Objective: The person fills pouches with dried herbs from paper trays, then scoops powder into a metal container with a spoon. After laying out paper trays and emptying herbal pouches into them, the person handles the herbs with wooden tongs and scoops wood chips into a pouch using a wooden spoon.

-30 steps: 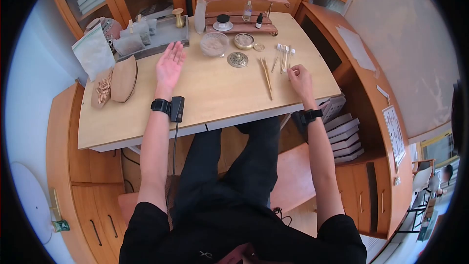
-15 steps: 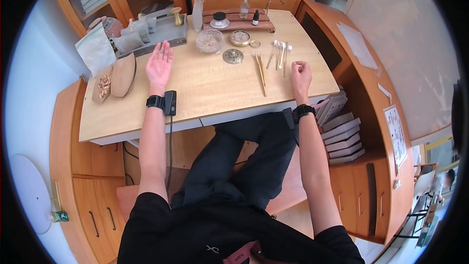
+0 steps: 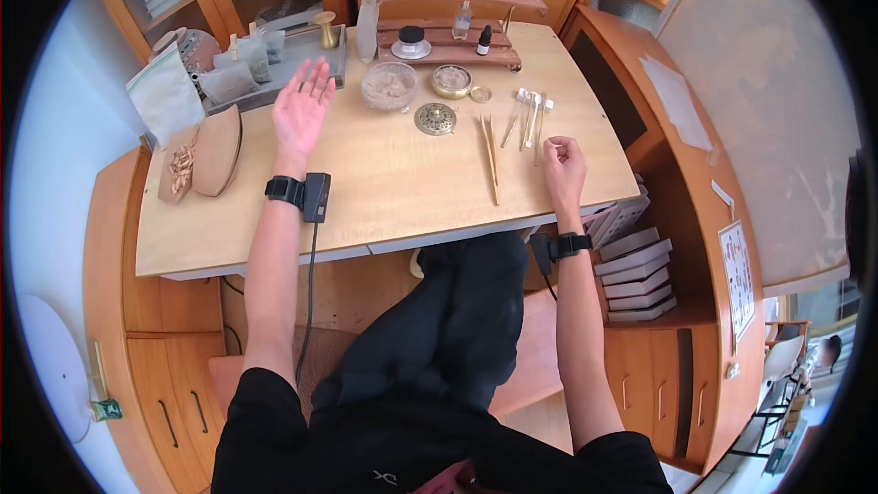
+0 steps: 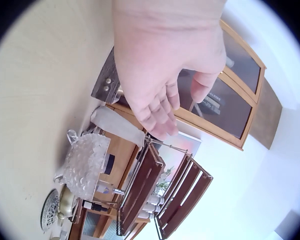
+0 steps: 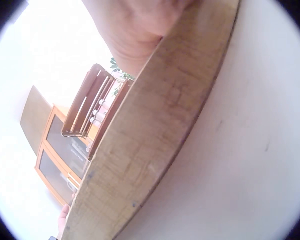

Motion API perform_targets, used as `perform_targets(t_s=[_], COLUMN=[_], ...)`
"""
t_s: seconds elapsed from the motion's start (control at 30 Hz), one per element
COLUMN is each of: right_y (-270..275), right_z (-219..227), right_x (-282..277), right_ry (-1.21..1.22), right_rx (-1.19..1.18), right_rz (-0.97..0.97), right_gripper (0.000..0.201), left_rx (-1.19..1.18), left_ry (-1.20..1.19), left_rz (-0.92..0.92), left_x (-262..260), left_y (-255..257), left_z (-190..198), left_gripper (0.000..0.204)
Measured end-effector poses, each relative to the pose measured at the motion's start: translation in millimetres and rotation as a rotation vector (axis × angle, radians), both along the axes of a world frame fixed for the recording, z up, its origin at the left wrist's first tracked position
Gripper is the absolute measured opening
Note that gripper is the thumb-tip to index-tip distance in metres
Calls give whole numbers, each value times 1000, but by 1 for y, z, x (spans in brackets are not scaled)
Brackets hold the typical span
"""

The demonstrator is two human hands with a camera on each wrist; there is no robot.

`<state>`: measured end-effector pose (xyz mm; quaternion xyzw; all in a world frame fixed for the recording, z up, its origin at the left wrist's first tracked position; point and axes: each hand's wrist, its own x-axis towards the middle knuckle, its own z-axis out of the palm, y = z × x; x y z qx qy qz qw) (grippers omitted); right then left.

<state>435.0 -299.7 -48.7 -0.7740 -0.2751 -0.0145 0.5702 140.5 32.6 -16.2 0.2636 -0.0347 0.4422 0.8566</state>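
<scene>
Palm up, the left hand (image 3: 303,112) is over the left part of the table (image 3: 366,192), its fingers spread and nothing in them; the left wrist view shows the same bare palm (image 4: 162,65). On the right, the right hand (image 3: 564,171) has its fingers curled near the table's front edge, with no object visible in it. Just beyond it are thin metal tools (image 3: 527,121) against a small white rest (image 3: 546,102). To its left lie wooden tweezers (image 3: 491,163). A pierced metal lid (image 3: 435,119), a glass bowl (image 3: 389,87) and a brass bowl (image 3: 451,81) stand between the hands.
A two-tier wooden rack (image 3: 457,46) with bottles stands at the back. At the left are a grey tray (image 3: 302,48), bags (image 3: 166,98), and a wooden dish (image 3: 174,178) of chips beside a brown pouch (image 3: 218,151). A cable runs from the left wrist.
The right hand has moved back from the thin tools towards the table's front edge. The left hand has shifted slightly left, and its fingers have spread. The legs have shifted too.
</scene>
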Motion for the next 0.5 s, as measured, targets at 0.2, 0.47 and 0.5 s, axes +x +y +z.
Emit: perform_targets(t_s=[0.2, 0.47, 0.5], right_y=[2, 11, 14], right_z=[-4, 21, 27], right_x=[2, -12, -13], right_ry=[-89, -247, -327], right_rx=[-60, -409, -493], right_rz=[6, -35, -37], right_gripper=[15, 14, 15], left_rx=[28, -109, -124], left_ry=[-52, -35, -32], left_rz=[-155, -194, -207], left_x=[13, 27, 26], left_y=[50, 46, 46], left_z=[-22, -27, -29], left_gripper=[46, 40, 40])
